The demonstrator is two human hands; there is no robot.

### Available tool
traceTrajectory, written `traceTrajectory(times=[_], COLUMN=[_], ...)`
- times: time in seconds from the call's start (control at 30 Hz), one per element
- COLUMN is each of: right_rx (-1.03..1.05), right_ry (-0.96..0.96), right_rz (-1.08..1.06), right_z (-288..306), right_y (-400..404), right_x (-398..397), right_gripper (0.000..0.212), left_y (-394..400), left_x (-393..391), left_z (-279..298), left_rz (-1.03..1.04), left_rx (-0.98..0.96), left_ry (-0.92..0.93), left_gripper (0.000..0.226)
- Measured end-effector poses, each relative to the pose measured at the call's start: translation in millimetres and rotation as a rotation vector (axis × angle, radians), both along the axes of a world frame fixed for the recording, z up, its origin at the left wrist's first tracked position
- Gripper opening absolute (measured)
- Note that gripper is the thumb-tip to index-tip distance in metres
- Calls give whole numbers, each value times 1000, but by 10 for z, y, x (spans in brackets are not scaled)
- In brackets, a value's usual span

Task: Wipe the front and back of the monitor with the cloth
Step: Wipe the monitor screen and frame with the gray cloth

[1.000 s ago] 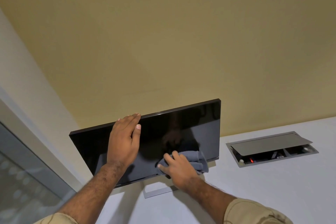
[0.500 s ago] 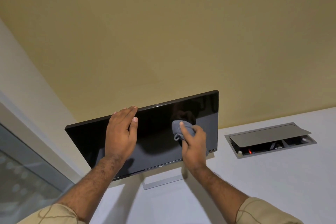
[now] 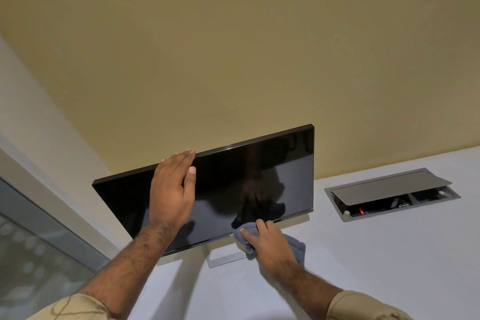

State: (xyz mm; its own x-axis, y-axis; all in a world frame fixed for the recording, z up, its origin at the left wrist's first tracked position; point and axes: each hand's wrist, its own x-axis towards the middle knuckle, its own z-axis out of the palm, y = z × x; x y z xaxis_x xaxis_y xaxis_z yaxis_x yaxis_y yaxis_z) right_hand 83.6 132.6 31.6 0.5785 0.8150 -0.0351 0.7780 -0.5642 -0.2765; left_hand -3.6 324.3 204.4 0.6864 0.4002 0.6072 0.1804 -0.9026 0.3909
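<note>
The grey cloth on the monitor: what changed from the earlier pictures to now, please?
The right hand, gripping the grey cloth throughout, swept it up from the lower screen to the middle, then back down to the monitor's bottom edge near the logo. The left hand stayed flat on the screen by the top edge. The monitor kept its place on the white desk, and the desk cable box stayed open.

Tan wall (image 3: pixel 233 47), white desk (image 3: pixel 389 254)

Bare counter (image 3: pixel 363 254) lies open right of the monitor (image 3: pixel 259 176). The raised flap of the cable box (image 3: pixel 389 187) obstructs farther right; the wall (image 3: pixel 259 60) stands close behind the monitor.
</note>
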Motion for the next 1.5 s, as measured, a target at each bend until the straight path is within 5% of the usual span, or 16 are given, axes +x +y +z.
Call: traceTrajectory(times=[0.27, 1.5], right_rx=[-113, -186], right_ry=[-57, -97], right_rz=[35, -368], right_z=[-9, -172], right_y=[202, -679], right_x=[-87, 539], right_gripper=[67, 60], left_y=[20, -79], left_x=[-16, -45], left_z=[-17, -34], left_rz=[0, 2], left_rx=[16, 50], left_ry=[8, -6], left_gripper=[46, 42])
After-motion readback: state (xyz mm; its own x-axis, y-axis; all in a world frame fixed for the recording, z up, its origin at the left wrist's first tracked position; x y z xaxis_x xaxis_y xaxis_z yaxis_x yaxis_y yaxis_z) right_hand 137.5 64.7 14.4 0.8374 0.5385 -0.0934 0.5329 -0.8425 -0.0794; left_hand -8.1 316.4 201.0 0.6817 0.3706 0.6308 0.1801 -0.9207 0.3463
